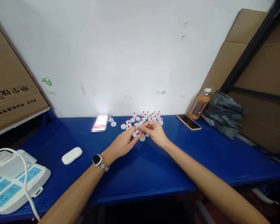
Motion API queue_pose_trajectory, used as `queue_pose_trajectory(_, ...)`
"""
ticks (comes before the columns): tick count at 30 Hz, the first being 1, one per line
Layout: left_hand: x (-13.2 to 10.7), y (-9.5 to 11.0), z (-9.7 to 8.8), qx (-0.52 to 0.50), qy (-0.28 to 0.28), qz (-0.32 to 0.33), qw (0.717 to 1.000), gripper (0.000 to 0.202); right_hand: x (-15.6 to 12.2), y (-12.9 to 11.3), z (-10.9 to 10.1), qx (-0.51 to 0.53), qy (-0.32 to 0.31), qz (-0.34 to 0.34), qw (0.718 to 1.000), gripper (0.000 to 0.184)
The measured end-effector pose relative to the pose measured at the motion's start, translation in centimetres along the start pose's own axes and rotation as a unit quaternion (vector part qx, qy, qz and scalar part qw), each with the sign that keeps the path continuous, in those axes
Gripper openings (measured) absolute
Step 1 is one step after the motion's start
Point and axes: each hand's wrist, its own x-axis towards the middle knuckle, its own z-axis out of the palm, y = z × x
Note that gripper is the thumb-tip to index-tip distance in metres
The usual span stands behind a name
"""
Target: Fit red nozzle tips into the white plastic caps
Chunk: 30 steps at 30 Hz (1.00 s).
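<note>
Both my hands meet over the middle of the blue table (154,161). My left hand (123,143), with a watch on its wrist, pinches a small white cap piece (136,133) between its fingertips. My right hand (155,132) is closed in a pinch on the same small piece from the other side. Another white cap (142,138) lies on the table just under the fingers. Behind the hands, several white caps with red tips (147,117) stand clustered near the wall.
A white earbud case (72,155) lies left of my forearm. A white power strip with cable (11,180) sits at the near left. A phone (189,121), an orange drink bottle (199,105) and a black plastic bag (224,113) are at the right. Cardboard boxes flank both sides.
</note>
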Motion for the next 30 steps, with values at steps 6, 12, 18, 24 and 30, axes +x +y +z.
queue_pose_trajectory(6,-0.3,-0.6,0.4,0.007,-0.010,0.026,1.000,0.032,-0.3,1.1,0.6,-0.018,0.012,-0.038,0.999,0.038)
queue_pose_trajectory(12,0.1,-0.6,0.8,-0.018,-0.003,0.021,1.000,0.033,-0.5,1.2,0.8,-0.046,0.013,-0.062,0.997,0.038)
queue_pose_trajectory(18,0.5,-1.2,0.1,-0.017,0.067,-0.003,0.998,0.052,0.8,-1.5,-2.1,-0.168,0.034,-0.130,0.977,0.031)
queue_pose_trajectory(24,0.4,-2.5,-1.0,0.022,0.050,-0.011,0.998,0.030,5.0,-2.1,-5.8,-0.400,0.052,-0.108,0.909,0.016)
queue_pose_trajectory(30,0.5,-2.2,-0.8,0.039,0.036,-0.011,0.999,0.027,8.2,-1.0,-5.9,-0.619,-0.039,-0.062,0.782,0.005)
